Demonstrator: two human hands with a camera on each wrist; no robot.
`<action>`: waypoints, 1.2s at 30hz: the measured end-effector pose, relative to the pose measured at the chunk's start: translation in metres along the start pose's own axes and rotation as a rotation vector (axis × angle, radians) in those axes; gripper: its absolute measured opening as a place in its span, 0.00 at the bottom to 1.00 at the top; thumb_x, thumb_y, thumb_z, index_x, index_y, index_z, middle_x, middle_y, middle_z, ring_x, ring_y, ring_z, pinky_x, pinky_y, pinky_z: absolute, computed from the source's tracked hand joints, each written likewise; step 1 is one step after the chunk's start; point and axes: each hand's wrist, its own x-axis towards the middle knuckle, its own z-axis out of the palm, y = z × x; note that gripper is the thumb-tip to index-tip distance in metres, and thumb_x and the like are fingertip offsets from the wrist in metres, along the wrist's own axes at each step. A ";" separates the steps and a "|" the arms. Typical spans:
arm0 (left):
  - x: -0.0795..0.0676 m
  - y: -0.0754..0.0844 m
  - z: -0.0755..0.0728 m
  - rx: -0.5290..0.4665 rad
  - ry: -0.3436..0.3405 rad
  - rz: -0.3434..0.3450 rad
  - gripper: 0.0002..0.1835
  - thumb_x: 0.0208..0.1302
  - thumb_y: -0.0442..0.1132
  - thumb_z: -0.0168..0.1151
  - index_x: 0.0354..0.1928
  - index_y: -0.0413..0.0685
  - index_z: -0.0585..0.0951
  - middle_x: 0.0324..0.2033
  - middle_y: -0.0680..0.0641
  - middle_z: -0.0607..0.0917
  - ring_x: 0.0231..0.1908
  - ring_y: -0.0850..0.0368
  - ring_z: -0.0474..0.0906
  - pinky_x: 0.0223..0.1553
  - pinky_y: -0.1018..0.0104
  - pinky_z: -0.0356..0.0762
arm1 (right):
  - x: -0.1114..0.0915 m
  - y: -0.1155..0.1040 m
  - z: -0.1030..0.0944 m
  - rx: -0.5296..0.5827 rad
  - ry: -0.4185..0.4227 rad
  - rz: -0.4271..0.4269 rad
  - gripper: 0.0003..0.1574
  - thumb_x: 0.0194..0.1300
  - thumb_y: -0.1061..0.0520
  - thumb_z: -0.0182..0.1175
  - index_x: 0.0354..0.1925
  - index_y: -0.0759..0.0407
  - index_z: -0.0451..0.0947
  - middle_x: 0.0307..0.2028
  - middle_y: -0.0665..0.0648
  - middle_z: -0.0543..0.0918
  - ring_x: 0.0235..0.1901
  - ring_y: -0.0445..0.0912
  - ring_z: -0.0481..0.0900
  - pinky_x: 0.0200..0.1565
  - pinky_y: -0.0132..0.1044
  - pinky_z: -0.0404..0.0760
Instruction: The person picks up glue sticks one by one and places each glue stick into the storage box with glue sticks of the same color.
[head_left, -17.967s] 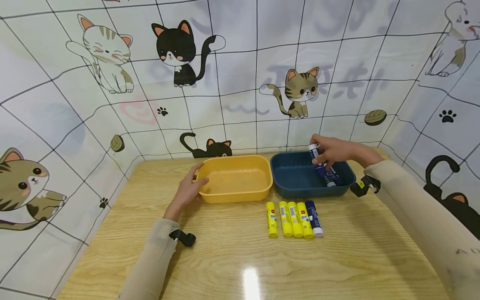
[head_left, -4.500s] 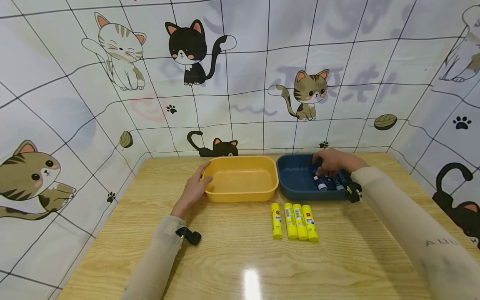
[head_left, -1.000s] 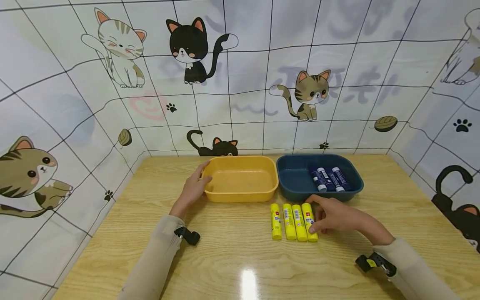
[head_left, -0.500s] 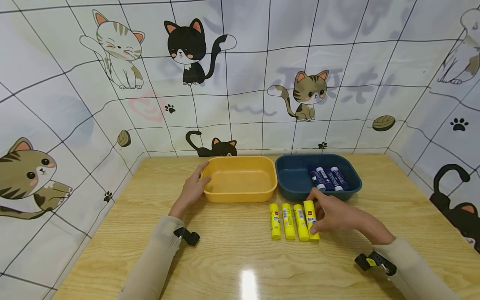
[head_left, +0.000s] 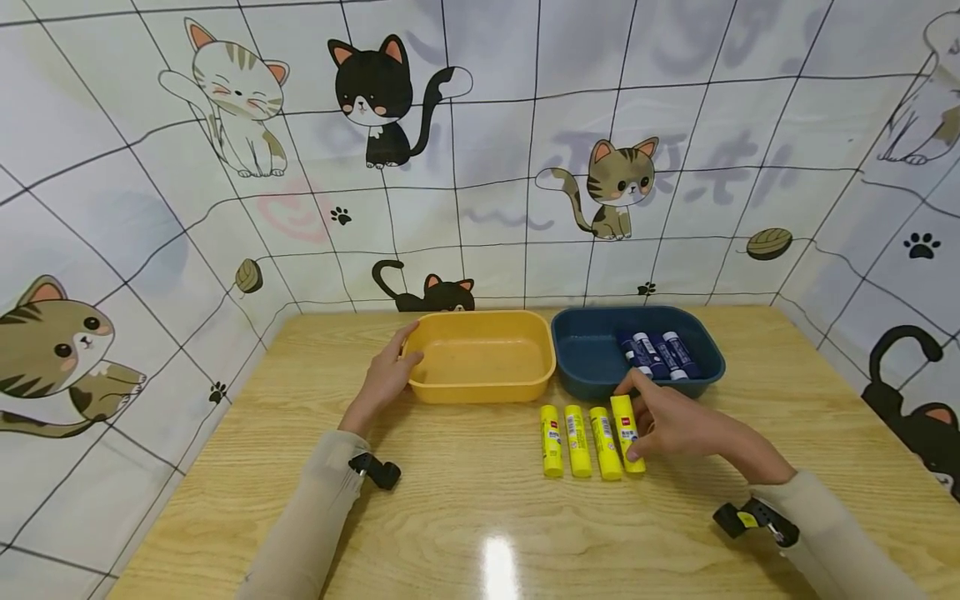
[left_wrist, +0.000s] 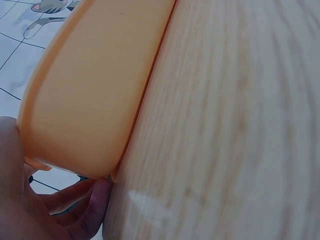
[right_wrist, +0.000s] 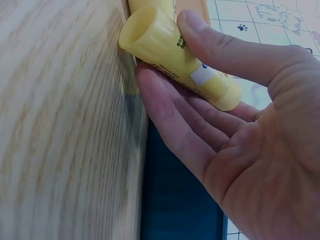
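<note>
Loose yellow tubes [head_left: 577,441] lie beside the right hand [head_left: 675,421], blue tray [head_left: 588,354] behind.

Glossy wood-grain table [head_left: 420,517], smooth plastic trays [head_left: 480,392], smooth plastic tubes [head_left: 577,454]

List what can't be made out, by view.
Head: fine print on yellow sticks, too small.
Head: near wall of blue bin, partly behind right hand.
Left wrist: far end of yellow bin, cut off by top edge.
Right wrist: rest of blue bin, cut off by bottom edge.
</note>
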 end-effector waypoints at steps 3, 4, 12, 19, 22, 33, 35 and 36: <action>0.000 0.000 0.000 -0.004 -0.002 0.001 0.32 0.78 0.48 0.51 0.80 0.70 0.60 0.73 0.35 0.70 0.52 0.39 0.81 0.32 0.65 0.81 | -0.001 0.001 -0.001 0.001 0.001 -0.016 0.49 0.55 0.52 0.80 0.62 0.60 0.58 0.45 0.57 0.87 0.39 0.42 0.83 0.42 0.34 0.83; 0.000 0.000 0.000 -0.004 -0.003 0.001 0.31 0.78 0.47 0.51 0.80 0.70 0.60 0.73 0.35 0.70 0.53 0.39 0.81 0.33 0.63 0.82 | -0.001 0.001 -0.002 0.008 -0.001 -0.025 0.49 0.55 0.53 0.80 0.62 0.60 0.58 0.45 0.56 0.87 0.38 0.42 0.83 0.42 0.35 0.83; 0.000 0.001 -0.001 0.004 -0.003 -0.004 0.32 0.79 0.47 0.50 0.81 0.70 0.59 0.77 0.38 0.65 0.73 0.37 0.65 0.63 0.44 0.76 | -0.001 0.000 -0.006 0.064 0.008 -0.078 0.50 0.57 0.56 0.78 0.66 0.63 0.57 0.44 0.56 0.88 0.39 0.42 0.84 0.43 0.37 0.85; 0.000 0.003 -0.001 0.009 -0.009 0.001 0.32 0.79 0.48 0.50 0.81 0.69 0.59 0.77 0.37 0.66 0.73 0.36 0.66 0.60 0.44 0.77 | -0.005 -0.003 -0.009 0.047 0.033 -0.083 0.50 0.60 0.54 0.76 0.69 0.63 0.57 0.42 0.53 0.88 0.39 0.41 0.83 0.43 0.35 0.84; 0.000 0.002 -0.001 0.011 -0.010 -0.001 0.32 0.79 0.48 0.50 0.81 0.68 0.59 0.76 0.37 0.66 0.72 0.36 0.67 0.61 0.43 0.77 | -0.005 -0.003 -0.010 0.042 0.043 -0.077 0.50 0.60 0.54 0.76 0.69 0.62 0.57 0.42 0.53 0.88 0.39 0.41 0.83 0.43 0.36 0.84; 0.000 0.003 0.000 0.007 -0.013 -0.011 0.32 0.78 0.48 0.51 0.80 0.69 0.60 0.75 0.37 0.67 0.68 0.36 0.70 0.42 0.59 0.82 | -0.005 -0.009 -0.015 0.024 0.111 -0.076 0.50 0.60 0.55 0.76 0.70 0.60 0.56 0.40 0.54 0.87 0.39 0.42 0.85 0.44 0.37 0.86; 0.000 0.003 0.000 0.010 -0.010 -0.010 0.32 0.78 0.48 0.51 0.80 0.69 0.60 0.75 0.37 0.67 0.67 0.37 0.71 0.44 0.58 0.82 | -0.004 -0.011 -0.017 0.025 0.124 -0.088 0.50 0.60 0.56 0.76 0.70 0.61 0.57 0.41 0.54 0.87 0.39 0.42 0.85 0.44 0.36 0.86; 0.000 0.003 0.000 0.015 -0.008 -0.009 0.31 0.78 0.48 0.51 0.80 0.70 0.60 0.75 0.37 0.68 0.67 0.37 0.72 0.46 0.57 0.82 | -0.003 -0.013 -0.018 0.026 0.127 -0.095 0.49 0.61 0.56 0.75 0.70 0.61 0.57 0.42 0.55 0.87 0.39 0.42 0.85 0.44 0.35 0.86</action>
